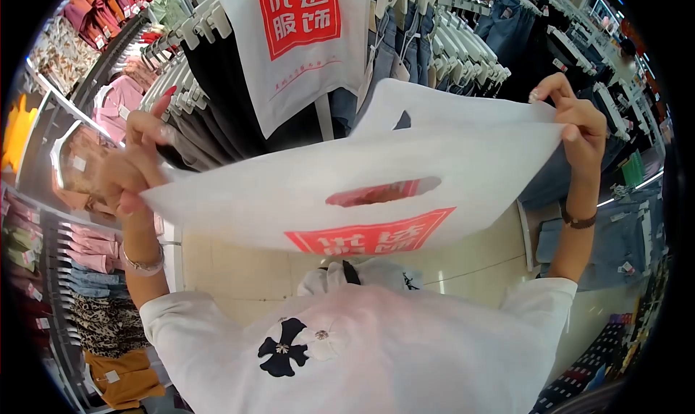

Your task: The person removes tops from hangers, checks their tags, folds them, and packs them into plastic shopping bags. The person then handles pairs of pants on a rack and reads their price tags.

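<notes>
A white shopping bag (246, 193) with a red printed square of white characters is stretched out in front of my chest. My left hand (137, 157), slightly blurred, is closed on its upper left corner. At the upper right corner my right hand (577, 120) pinches the edge between thumb and fingers. The front panel has an oval handle cut-out, with red print showing through it. Behind, the back panel (449, 110) rises with its own cut-out partly visible. The lower part of the bag is foreshortened and hard to see.
A second white bag (311, 73) with the same red print hangs on the rack ahead, among dark trousers (213, 73) and jeans (416, 44). Folded and hung clothes (108, 320) line the left side. Denim (601, 247) hangs at right above a tiled floor (232, 262).
</notes>
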Available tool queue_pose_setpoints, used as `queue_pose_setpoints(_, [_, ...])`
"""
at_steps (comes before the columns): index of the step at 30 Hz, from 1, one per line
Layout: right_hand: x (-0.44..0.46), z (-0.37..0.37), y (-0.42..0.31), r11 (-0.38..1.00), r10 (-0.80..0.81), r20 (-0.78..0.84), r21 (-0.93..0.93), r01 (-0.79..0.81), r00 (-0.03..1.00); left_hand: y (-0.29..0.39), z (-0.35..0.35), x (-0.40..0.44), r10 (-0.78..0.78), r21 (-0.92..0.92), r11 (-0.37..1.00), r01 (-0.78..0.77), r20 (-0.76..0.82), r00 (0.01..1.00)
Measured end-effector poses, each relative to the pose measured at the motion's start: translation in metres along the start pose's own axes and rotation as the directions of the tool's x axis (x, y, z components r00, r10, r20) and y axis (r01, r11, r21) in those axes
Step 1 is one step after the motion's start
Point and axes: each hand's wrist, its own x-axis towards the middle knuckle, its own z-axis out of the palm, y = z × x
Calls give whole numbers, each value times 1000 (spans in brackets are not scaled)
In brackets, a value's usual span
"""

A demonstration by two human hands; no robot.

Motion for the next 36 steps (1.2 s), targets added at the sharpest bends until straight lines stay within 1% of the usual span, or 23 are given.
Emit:
queue_pose_setpoints(1, [-2,-3,9,1000,11,31,-4,-11,999,4,1,1,1,60,998,-1,-4,1000])
queue_pose_setpoints(3, [-1,-1,14,987,127,93,-111,-117,988,16,5,7,-1,181,983,4,-15,1000])
queue_pose_setpoints(4, [1,5,15,988,106,86,-120,-96,991,21,5,10,-3,346,938,7,-12,1000])
queue_pose_setpoints(5, [-1,5,17,984,130,115,-139,-114,985,22,3,9,-17,417,909,17,-3,1000])
queue_pose_setpoints(7, [-4,15,20,975,205,59,-102,-199,977,23,-4,8,-48,551,834,31,16,999])
queue_pose_setpoints(8, [-4,16,20,970,211,73,-137,-200,975,23,-7,8,-24,580,815,-4,41,999])
queue_pose_setpoints(10, [-4,18,20,957,228,96,-208,-204,969,26,-10,11,-44,711,702,-46,108,993])
queue_pose_setpoints(11, [-4,18,20,958,204,117,-226,-174,972,27,-11,12,-58,767,638,-71,140,988])
queue_pose_setpoints(14, [1,15,20,958,131,185,-277,-76,974,24,-15,15,-54,839,529,-124,179,982])
queue_pose_setpoints(16, [3,14,21,949,83,233,-315,-6,969,23,-14,14,-58,848,520,-104,156,986])
queue_pose_setpoints(17, [3,15,21,941,114,226,-337,-32,967,23,-12,15,-59,851,516,-94,144,988])
queue_pose_setpoints(19, [0,19,22,921,176,213,-381,-84,961,27,-8,17,-178,876,482,-14,113,978])
queue_pose_setpoints(20, [-1,20,25,920,170,212,-383,-78,962,28,-6,18,-236,887,460,25,95,967])
queue_pose_setpoints(23, [1,19,29,916,149,206,-397,-56,967,18,1,27,-229,907,405,-115,223,948])
queue_pose_setpoints(26, [2,13,38,878,185,169,-471,-86,968,9,-3,32,-230,879,463,-114,243,942])
queue_pose_setpoints(29, [16,20,37,839,310,89,-494,-228,946,7,10,55,-211,866,488,-113,242,947])
queue_pose_setpoints(30, [24,25,40,851,169,107,-518,-90,980,7,16,67,-173,861,471,-195,307,936])
queue_pose_setpoints(31, [35,38,34,879,120,96,-473,-61,988,3,25,73,-160,841,490,-229,345,925])
queue_pose_setpoints(32, [40,54,33,903,95,84,-427,-50,992,-1,33,79,-147,821,505,-264,384,912])
queue_pose_setpoints(34, [49,93,36,930,34,200,-366,42,979,-8,53,85,-117,776,531,-339,463,878])
queue_pose_setpoints(36, [48,130,47,951,69,318,-308,35,946,-9,69,84,-106,743,541,-396,527,843])
